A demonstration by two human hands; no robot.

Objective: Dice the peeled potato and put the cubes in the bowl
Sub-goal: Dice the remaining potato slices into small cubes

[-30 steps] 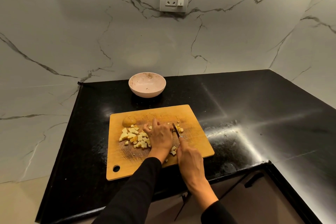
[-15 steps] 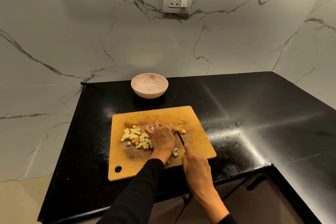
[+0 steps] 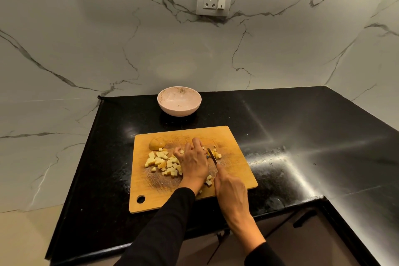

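Potato cubes (image 3: 165,163) left of hands, bowl (image 3: 179,101) beyond board (image 3: 149,196).

Wooden cutting board (image 3: 235,168) on black counter (image 3: 302,136). Left hand (image 3: 193,163) pressed flat at board centre; potato cubes (image 3: 164,163) heaped at its 9 o'clock. Right hand (image 3: 232,192) grips knife (image 3: 212,156), blade touching a potato piece (image 3: 216,154). Potato end (image 3: 157,143) at 11 o'clock. Pink bowl (image 3: 179,101) at 12 o'clock, off the board.
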